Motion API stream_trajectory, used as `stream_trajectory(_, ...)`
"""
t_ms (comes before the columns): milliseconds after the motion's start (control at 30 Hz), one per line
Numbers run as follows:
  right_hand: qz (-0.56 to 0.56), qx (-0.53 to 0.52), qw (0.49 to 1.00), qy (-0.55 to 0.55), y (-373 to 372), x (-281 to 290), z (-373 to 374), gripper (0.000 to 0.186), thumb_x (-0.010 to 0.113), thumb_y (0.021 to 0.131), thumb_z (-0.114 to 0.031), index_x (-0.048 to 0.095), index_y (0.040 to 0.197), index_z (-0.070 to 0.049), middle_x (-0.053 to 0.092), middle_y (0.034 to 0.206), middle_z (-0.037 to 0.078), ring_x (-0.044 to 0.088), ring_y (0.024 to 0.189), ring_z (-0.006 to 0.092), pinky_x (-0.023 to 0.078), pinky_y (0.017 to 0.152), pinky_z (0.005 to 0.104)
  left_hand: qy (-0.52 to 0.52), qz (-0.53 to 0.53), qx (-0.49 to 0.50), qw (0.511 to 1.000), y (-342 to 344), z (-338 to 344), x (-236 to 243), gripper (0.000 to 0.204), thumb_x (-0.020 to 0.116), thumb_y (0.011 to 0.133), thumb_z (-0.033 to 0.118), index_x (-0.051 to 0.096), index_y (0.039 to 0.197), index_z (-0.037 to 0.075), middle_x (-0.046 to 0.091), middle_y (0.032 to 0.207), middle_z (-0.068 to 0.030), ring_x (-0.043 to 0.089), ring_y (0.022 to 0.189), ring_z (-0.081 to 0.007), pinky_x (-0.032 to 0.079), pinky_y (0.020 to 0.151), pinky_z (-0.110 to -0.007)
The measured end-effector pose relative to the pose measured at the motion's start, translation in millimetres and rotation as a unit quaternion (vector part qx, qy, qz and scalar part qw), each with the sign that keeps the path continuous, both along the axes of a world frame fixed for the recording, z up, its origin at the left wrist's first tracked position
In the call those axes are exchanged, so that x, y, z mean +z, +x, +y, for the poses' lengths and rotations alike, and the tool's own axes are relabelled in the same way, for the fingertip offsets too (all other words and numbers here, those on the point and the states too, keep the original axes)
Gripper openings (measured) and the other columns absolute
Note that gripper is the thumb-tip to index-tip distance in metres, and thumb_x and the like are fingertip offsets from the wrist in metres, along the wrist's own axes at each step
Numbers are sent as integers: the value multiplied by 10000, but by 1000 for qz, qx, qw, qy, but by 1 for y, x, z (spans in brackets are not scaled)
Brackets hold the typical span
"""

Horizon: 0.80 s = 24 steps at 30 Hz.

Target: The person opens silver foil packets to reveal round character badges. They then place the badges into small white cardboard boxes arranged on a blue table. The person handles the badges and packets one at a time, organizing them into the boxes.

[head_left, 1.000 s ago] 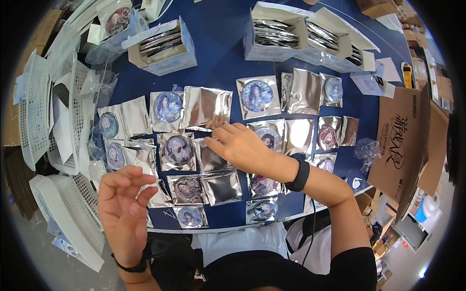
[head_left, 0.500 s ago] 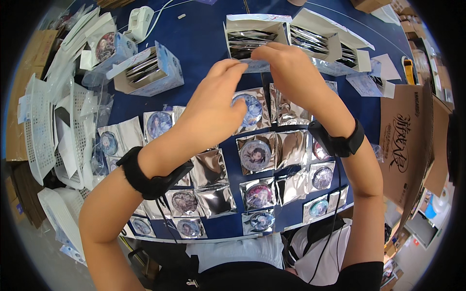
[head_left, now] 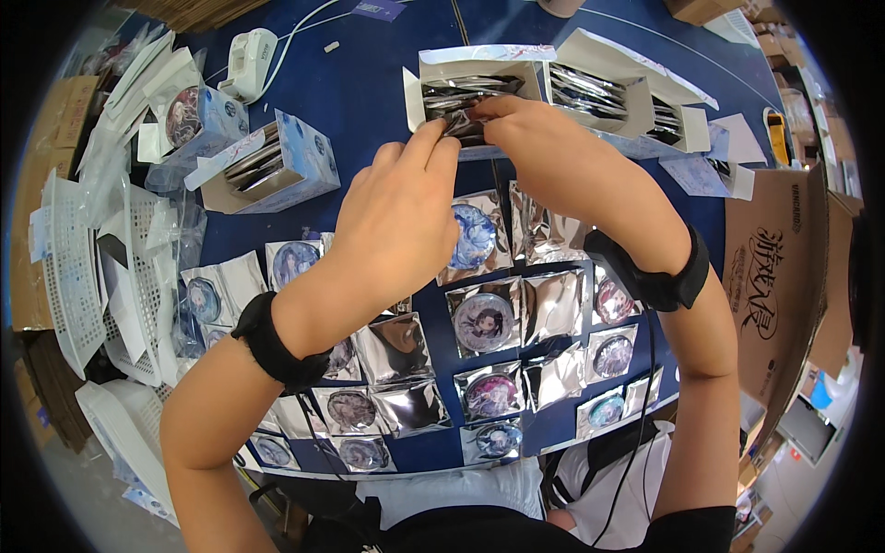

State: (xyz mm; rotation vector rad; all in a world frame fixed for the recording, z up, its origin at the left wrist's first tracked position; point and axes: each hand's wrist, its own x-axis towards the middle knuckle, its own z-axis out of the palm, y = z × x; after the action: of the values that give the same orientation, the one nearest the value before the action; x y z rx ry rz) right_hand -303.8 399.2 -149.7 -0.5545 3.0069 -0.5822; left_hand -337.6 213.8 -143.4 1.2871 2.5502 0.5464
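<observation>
My left hand [head_left: 401, 207] and my right hand [head_left: 544, 138] meet at the front of an open white carton [head_left: 487, 55] packed with silver foil packets. Between their fingertips is a foil packet [head_left: 465, 123], tilted at the carton's near side; both hands appear closed on its edges, though the thumbs are hidden. Below the hands, round character badges lie on opened foil wrappers in rows. Among them are a blue badge [head_left: 473, 236] partly behind my left hand, a badge with a dark-haired figure [head_left: 483, 323] and a pink one [head_left: 491, 396].
A second carton of packets [head_left: 636, 115] adjoins on the right; another [head_left: 309, 157] stands at left. White plastic baskets [head_left: 69, 276] line the left edge. A large brown cardboard box [head_left: 770, 286] stands at right. A white device [head_left: 249, 64] with a cable lies at the back.
Both hands have lowered into the front of the carton, and their fingertips have come together at a foil packet. The whole view has shifted slightly, with the table appearing lower.
</observation>
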Motion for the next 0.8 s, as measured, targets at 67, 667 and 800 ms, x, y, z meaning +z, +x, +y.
stream_trajectory(67,-60,4,998,35,-5,11,-2,211,532,619,138,589,814,81,489,1090,171,518,997,312,445,850,339,3,70,-13,997,0,-1,-2,509,631,643,49,466,1119,-22,463,1189,-136,511,937,-284,452,759,-372)
stream_trajectory(667,55,45,997,19,-6,-8,-39,137,605,615,-20,629,749,-6,549,799,121,569,835,283,489,684,331,37,24,-9,999,0,-40,-1,481,590,664,-30,467,1129,-23,420,1125,-190,431,1056,-357,366,907,-409)
stream_trajectory(800,8,73,997,33,-13,-7,-56,165,600,619,-25,645,778,-23,573,780,105,569,830,284,483,682,329,31,38,3,999,-3,-53,-2,453,590,669,-24,474,1106,-52,413,1122,-197,434,1056,-362,369,899,-405)
